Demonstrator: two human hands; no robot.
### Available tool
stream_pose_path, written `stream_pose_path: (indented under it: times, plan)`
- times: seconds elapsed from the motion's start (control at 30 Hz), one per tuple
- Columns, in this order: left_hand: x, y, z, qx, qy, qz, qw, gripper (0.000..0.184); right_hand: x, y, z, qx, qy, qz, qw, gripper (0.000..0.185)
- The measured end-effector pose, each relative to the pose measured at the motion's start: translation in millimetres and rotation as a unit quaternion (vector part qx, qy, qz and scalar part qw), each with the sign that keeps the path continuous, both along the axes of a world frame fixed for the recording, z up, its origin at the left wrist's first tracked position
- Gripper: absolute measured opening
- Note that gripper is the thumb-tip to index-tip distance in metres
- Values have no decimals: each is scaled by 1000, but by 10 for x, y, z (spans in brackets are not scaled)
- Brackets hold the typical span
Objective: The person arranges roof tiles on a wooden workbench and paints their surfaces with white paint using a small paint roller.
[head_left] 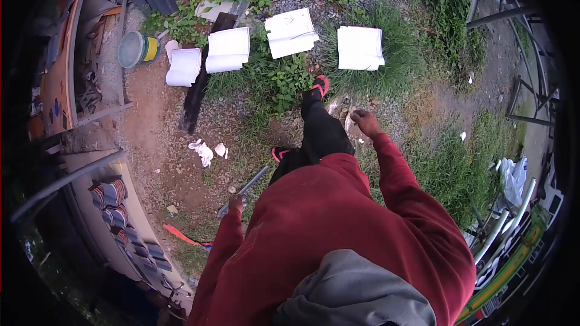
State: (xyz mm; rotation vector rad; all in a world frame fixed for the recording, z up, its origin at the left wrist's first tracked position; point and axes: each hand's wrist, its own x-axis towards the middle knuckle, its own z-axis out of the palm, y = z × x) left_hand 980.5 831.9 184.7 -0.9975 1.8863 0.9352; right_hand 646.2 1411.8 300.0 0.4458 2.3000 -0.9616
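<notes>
My left hand (236, 204), low beside my body, is closed around a long thin grey bar (254, 180) that slants up and to the right. My right hand (366, 122) hangs out in front on the right, its fingers loosely bent and apart, with nothing visible in them. Pale plastic-like scraps (348, 122) show beside its fingertips, on or near the ground. Ahead of my feet, white sheet-like stacks lie in a row: one on the grass (360, 48), one with dark marks (291, 33), and others further left (228, 50).
A dark plank (194, 105) lies on the gravel under the left stacks. A bucket with a yellow label (138, 49) stands beyond it. White crumpled scraps (202, 152) and an orange strip (181, 236) lie to the left. Metal frames (530, 99) stand at the right.
</notes>
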Motion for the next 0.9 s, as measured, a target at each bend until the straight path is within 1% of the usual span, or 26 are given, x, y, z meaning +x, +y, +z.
stream_pose_path:
  times: [0.03, 0.07, 0.1, 0.13, 0.2, 0.23, 0.27, 0.3, 0.33, 0.37, 0.4, 0.47, 0.5, 0.53, 0.57, 0.6, 0.63, 0.67, 0.7, 0.73, 0.77, 0.8, 0.83, 0.87, 0.9]
  plan:
    - [483, -150, 1, -36, -18, -166, 985, 37, 418, -11, -125, -2, -41, -6, 999, 49]
    - [905, -273, 76, -81, -25, -324, 942, 38, 864, 114, -412, 29, -62, 176, 982, 45]
    - [1275, -341, 84, -94, -54, -444, 889, 43, 1442, 227, -1028, 125, 31, 440, 889, 42]
    - [1595, -375, 90, -96, -79, -405, 906, 43, 1805, 204, -1313, 112, -8, 496, 861, 43]
    - [2109, -321, 86, -106, -108, -326, 933, 44, 2021, -79, -1203, 81, -129, 425, 893, 45]
    - [2244, -280, 44, -35, -134, -70, 988, 39, 2026, -231, -1133, 83, -168, 401, 897, 46]
    - [2315, -250, 22, 39, -145, 189, 970, 35, 2034, -336, -1111, 88, -186, 407, 890, 47]
    - [2315, -252, -8, 113, -138, 433, 884, 30, 2024, -424, -1151, 93, -201, 416, 882, 48]
    - [2237, -272, -77, 113, -130, 428, 887, 32, 1925, -526, -1159, 99, -211, 429, 873, 50]
    - [2136, -310, -146, 114, -124, 423, 890, 39, 1776, -641, -1192, 107, -210, 445, 864, 51]
    - [2043, -376, -326, 100, -90, 425, 895, 36, 1583, -753, -1241, 115, -208, 461, 855, 53]
    - [1872, -490, -739, 20, 63, 415, 908, 31, 974, -988, -1365, 146, -184, 499, 834, 56]
    - [1521, -630, -486, 2, 77, 314, 946, 31, 544, -1089, -1511, 168, -160, 527, 818, 58]
    - [1276, -728, -424, -61, 123, 260, 956, 37, 33, -1237, -1672, 184, -116, 564, 797, 60]
    - [1106, -861, -365, -127, 162, 203, 957, 43, -548, -1493, -1793, 184, -83, 596, 777, 50]
    - [897, -1050, -183, -101, 163, 221, 956, 41, -984, -1858, -1861, 257, 77, 617, 740, 22]
    - [729, -1272, -6, -75, 168, 237, 954, 39, -1371, -2380, -1738, 221, 147, 660, 703, 20]
    - [652, -1470, 102, -85, 169, 254, 949, 39, -1765, -2913, -1607, 190, 222, 696, 656, 20]
    - [584, -1672, 161, -129, 192, 285, 930, 38, -1920, -3534, -1518, 137, 134, 588, 786, 23]
    - [514, -1896, 169, -174, 217, 313, 908, 36, -2077, -4162, -1424, 41, 61, 416, 907, 26]
    - [531, -2112, 172, -200, 191, 325, 905, 35, -2232, -4803, -1317, -36, 33, 238, 970, 29]
    - [584, -2356, 177, -227, 169, 337, 898, 34, -2506, -5162, -1886, -104, 84, 254, 958, 31]
    - [790, -2578, -122, -244, 122, 311, 910, 31, -2641, -5562, -2250, -74, 123, 408, 902, 30]
    - [783, -2732, 185, -251, 87, 347, 899, 30, -2771, -5971, -2587, -55, 182, 536, 822, 29]
    - [870, -2926, 223, -236, 22, 353, 905, 30, -2562, -6550, -2374, -63, 61, 474, 876, 29]
